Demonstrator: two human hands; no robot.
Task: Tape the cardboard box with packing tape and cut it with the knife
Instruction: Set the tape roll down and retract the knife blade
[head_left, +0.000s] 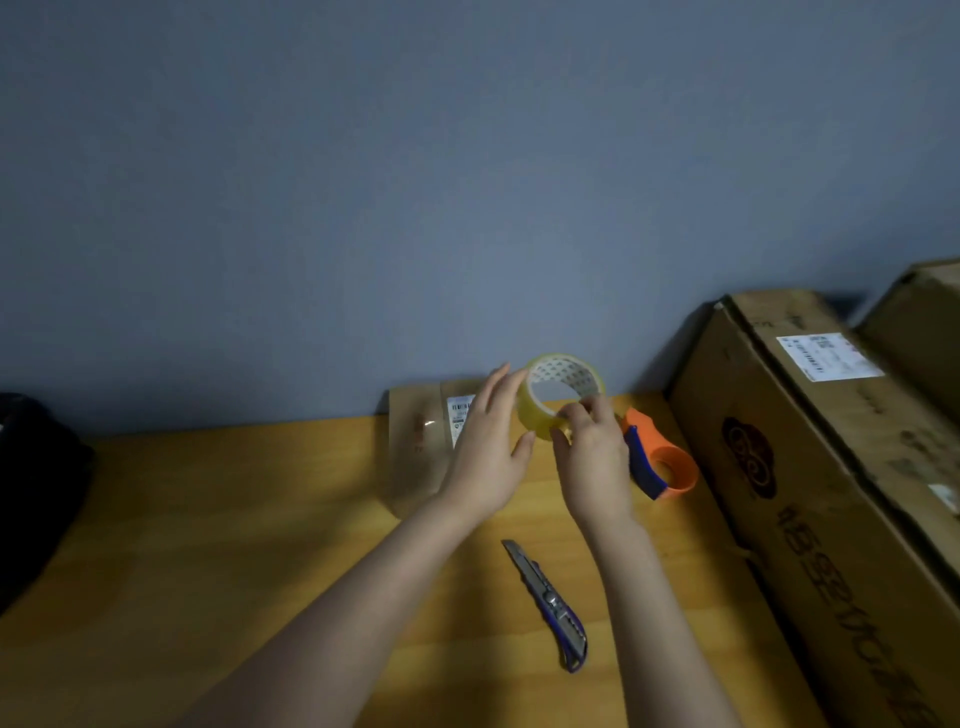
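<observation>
The roll of packing tape (563, 397) is held up above the surface (208, 545), at its far side, between both hands. The left hand (488, 452) steadies its left side with spread fingers; the right hand (595, 460) pinches the roll's near edge. Behind the left hand, against the wall, stands a small cardboard box (421, 447) with a white label. An orange tape dispenser (660, 462) lies just right of the right hand. The knife (550, 605) lies nearer on the surface, between the forearms. A large carton (810, 467) fills the right side.
</observation>
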